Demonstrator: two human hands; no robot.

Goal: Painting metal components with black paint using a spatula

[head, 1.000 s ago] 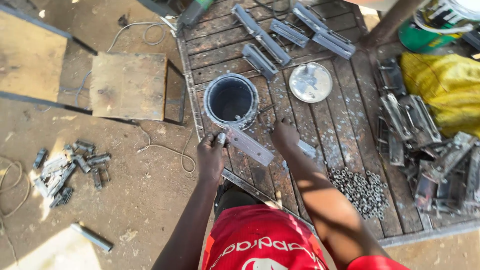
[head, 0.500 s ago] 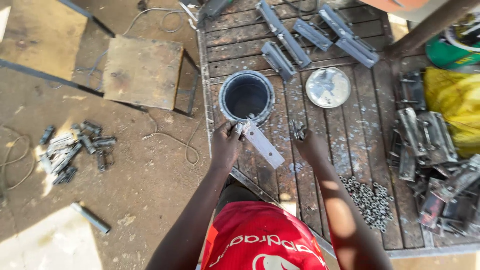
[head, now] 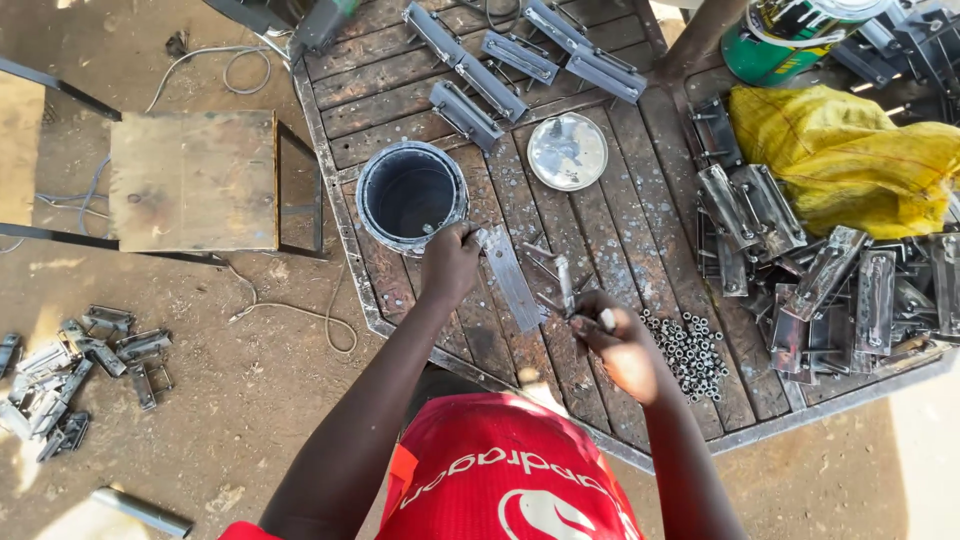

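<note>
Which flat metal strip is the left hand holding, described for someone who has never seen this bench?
On the slatted metal workbench, find the open dark can near its left edge. Just right of it, the left hand grips a flat grey strip slanting toward the person. Unlike the channel-shaped brackets beyond, it is plain and flat.

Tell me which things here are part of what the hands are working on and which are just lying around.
In hand:
left hand on flat metal strip
right hand holding thin metal piece
open can beside left hand

Lying about:
round lid
pile of nuts
yellow sack
wooden stool
parts on ground
</note>
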